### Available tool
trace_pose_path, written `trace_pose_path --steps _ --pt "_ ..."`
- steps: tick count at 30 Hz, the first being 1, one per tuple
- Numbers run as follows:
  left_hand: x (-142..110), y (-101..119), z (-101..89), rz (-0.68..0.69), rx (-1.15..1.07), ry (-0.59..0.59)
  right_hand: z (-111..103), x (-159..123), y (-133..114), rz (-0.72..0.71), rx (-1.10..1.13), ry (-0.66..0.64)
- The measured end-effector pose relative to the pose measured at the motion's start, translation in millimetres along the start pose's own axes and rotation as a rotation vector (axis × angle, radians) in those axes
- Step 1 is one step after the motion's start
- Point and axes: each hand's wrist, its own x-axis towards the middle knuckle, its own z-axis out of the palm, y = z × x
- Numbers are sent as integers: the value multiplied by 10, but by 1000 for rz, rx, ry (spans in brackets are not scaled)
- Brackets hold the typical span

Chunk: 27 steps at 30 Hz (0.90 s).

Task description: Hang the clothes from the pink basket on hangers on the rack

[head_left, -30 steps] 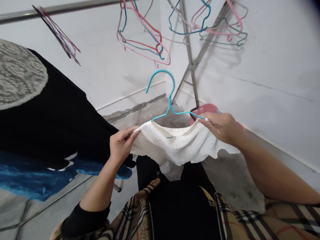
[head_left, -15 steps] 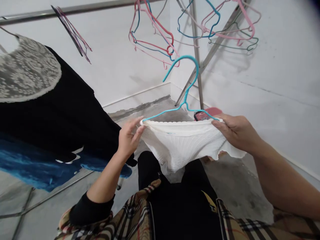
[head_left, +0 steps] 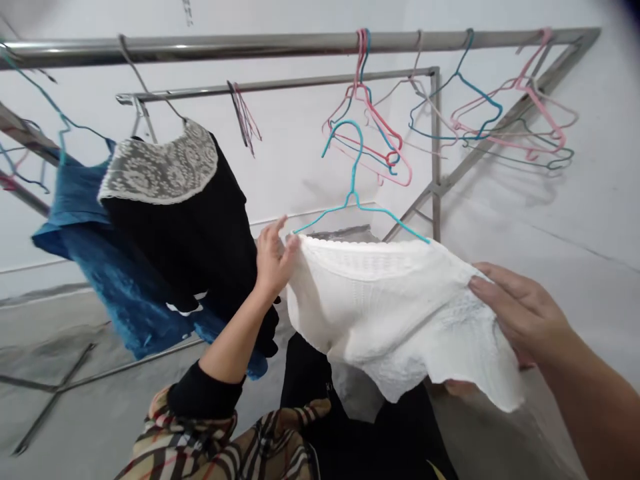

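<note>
A white knitted top hangs from a light-blue hanger, whose two arms run under its neckline while the hook stands up free. At the top's left shoulder, my left hand pinches the edge near the hanger's end; its upper fingers are raised. My right hand grips the fabric on the right side between thumb and fingers, away from the hanger's right arm. The lower part of the top droops in loose folds above my legs.
A metal rail crosses overhead. Several pink, red and blue hangers hang from it at the right. A black garment with a lace yoke and a blue garment hang at the left. Rack legs stand on the floor.
The view has tilted up, bringing the rail into sight. My right hand has moved from the hanger's end outward along the fabric, spreading the top. My left hand stays at the left shoulder.
</note>
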Motion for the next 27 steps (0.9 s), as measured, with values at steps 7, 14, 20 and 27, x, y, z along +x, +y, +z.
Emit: trace_pose_path --steps 7,14,20,27 --pt "-604 71 168 -143 -103 -172 652 625 -822 -654 -311 273" --pt "-1253 49 262 -368 -282 -368 1149 1554 -1391 -792 -550 378" --pt "-1224 -50 176 -457 -366 -328 1635 2207 -1540 -617 -618 382" --pt "-1173 -258 227 -483 -336 -257 2128 1907 -1503 -457 -602 81"
